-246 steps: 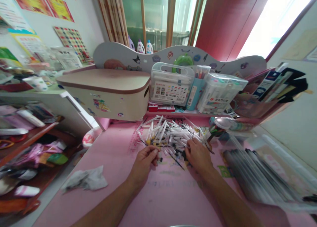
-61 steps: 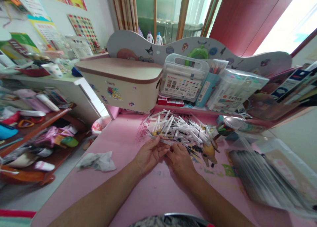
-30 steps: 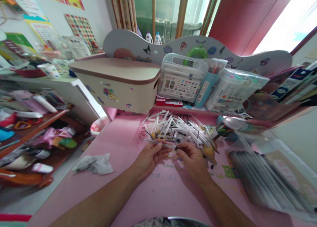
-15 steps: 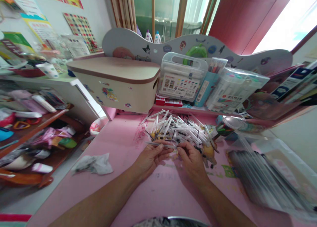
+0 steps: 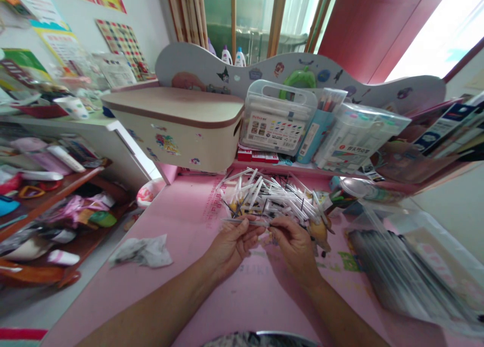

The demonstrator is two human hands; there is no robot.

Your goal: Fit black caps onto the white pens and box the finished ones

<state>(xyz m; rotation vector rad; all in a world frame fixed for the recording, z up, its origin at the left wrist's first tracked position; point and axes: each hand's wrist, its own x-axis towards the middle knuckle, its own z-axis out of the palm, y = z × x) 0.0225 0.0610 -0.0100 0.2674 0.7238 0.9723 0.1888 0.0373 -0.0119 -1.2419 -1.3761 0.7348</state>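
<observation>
A slim, pale, see-through pen (image 5: 232, 220) lies almost level between my hands. My left hand (image 5: 230, 246) is closed on it, the thumb pressing it against the fingers. At its right end, my right hand (image 5: 297, 251) pinches with thumb and fingertips; whether these grip the pen's tip or a small part on it is too small to tell. Just beyond my hands spreads a heap of white tubes (image 5: 260, 188) with thin black pieces among them. To the right, a clear plastic box (image 5: 449, 226) holds many dark grey, pen-like sticks (image 5: 397, 271), blurred in the picture.
On the pink table (image 5: 181, 195) a crumpled white tissue (image 5: 141, 251) lies at left. A lidded beige bin (image 5: 181, 140), a clear marker case (image 5: 278, 120) and a second pen case (image 5: 359, 140) line the back shelf. A cluttered wooden rack (image 5: 71, 190) stands off to the left.
My right hand has shifted very slightly at the pen's right end, with the fingers turned a little. My left hand keeps its grip, and everything else stays in place.
</observation>
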